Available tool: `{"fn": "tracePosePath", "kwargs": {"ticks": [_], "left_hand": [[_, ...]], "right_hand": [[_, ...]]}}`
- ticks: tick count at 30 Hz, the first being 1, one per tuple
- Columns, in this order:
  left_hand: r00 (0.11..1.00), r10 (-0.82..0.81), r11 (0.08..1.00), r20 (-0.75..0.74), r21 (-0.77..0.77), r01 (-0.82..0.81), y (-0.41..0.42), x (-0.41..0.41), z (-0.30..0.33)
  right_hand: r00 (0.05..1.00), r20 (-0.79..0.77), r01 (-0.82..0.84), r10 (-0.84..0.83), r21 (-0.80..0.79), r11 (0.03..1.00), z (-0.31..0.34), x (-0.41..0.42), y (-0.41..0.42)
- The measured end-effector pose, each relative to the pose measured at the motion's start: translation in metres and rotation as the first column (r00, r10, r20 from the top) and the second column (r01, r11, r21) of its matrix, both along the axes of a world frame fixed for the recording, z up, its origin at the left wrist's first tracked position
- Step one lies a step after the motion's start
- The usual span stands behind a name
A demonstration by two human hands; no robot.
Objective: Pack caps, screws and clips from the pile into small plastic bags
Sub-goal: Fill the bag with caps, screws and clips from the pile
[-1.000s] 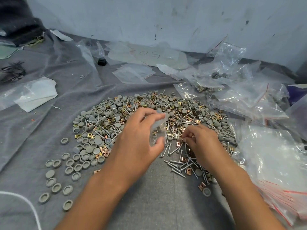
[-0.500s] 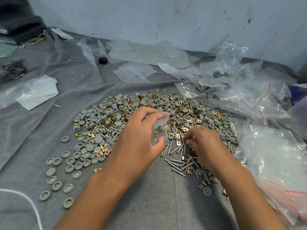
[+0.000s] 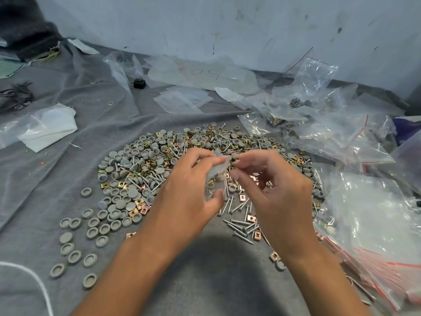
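In the head view, the left hand is pinching a small clear plastic bag between thumb and curled fingers, holding it above the pile of grey caps, screws and brass clips on the grey cloth. The right hand is hovering at the bag's mouth with fingers curled; whether it is holding a piece cannot be told. The bag is looking thin, limp and slippery, so gripping one lip near the opening is probably suiting best.
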State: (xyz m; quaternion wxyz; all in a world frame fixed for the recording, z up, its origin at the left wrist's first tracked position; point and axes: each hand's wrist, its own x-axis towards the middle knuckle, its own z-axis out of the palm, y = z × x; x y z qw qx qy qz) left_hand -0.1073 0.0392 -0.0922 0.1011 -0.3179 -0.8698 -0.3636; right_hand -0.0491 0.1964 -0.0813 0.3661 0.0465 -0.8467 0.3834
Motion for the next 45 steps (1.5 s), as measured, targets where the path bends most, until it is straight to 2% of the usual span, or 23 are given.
{"fn": "tracePosePath", "kwargs": {"ticks": [3,7,11,13,15,18,20,23,27,29,32,34,38,41,45], "left_hand": [[1.0,-0.003,1.0,-0.002,-0.004,0.003,0.001,0.0,0.001],[1.0,-0.013,1.0,-0.002,-0.02,0.013,0.001,0.001,0.002],[1.0,-0.004,1.0,-0.001,-0.016,0.004,0.0,0.002,0.003],[1.0,-0.007,1.0,0.005,-0.016,0.007,0.0,0.003,0.003],[1.0,-0.014,1.0,0.009,-0.017,0.014,0.0,0.003,0.003],[1.0,-0.017,1.0,0.012,-0.014,0.017,-0.001,0.003,0.003],[1.0,-0.016,1.0,0.016,-0.008,0.016,-0.001,0.002,0.003],[1.0,-0.01,1.0,0.016,-0.013,0.01,-0.001,0.001,0.002],[1.0,-0.013,1.0,0.021,-0.022,0.013,-0.002,0.001,0.001],[1.0,-0.015,1.0,0.018,-0.016,0.016,-0.002,0.001,0.001],[1.0,-0.012,1.0,0.008,-0.01,0.012,-0.001,0.001,0.001],[1.0,-0.012,1.0,0.004,-0.007,0.012,-0.001,0.001,0.0],[1.0,-0.014,1.0,-0.012,-0.007,0.014,-0.001,0.0,-0.001],[1.0,-0.015,1.0,-0.024,0.001,0.015,0.0,0.0,-0.001],[1.0,-0.015,1.0,-0.023,0.001,0.015,0.001,0.0,-0.001]], "right_hand": [[0.994,-0.103,-0.024,0.021,-0.031,0.999,0.0,0.0,-0.004],[0.999,-0.035,-0.008,0.01,0.063,0.998,-0.007,-0.004,-0.009],[0.995,-0.031,0.094,-0.095,-0.04,0.995,-0.003,-0.008,0.017],[0.976,0.09,0.205,-0.199,-0.072,0.976,-0.006,-0.013,0.039],[0.908,0.322,0.271,-0.267,0.034,0.962,-0.017,-0.019,0.057],[0.761,0.573,0.153,-0.303,0.296,0.943,-0.039,-0.024,0.065],[0.729,0.608,0.072,-0.314,0.388,0.919,-0.047,-0.027,0.063],[0.737,0.576,0.077,-0.354,0.448,0.891,-0.049,-0.03,0.063],[0.719,0.6,0.081,-0.351,0.429,0.9,-0.05,-0.029,0.063],[0.76,0.599,0.072,-0.252,0.308,0.949,-0.044,-0.026,0.062],[0.866,0.497,0.033,-0.064,0.07,0.997,-0.026,-0.02,0.052],[0.908,0.417,-0.032,0.048,-0.046,0.998,-0.014,-0.014,0.039],[0.914,0.335,-0.15,0.228,-0.243,0.958,-0.007,-0.005,0.013],[0.944,0.267,-0.139,0.192,-0.206,0.969,-0.007,-0.001,0.002],[0.988,0.145,-0.061,0.06,0.007,0.998,-0.01,-0.004,-0.005]]}}
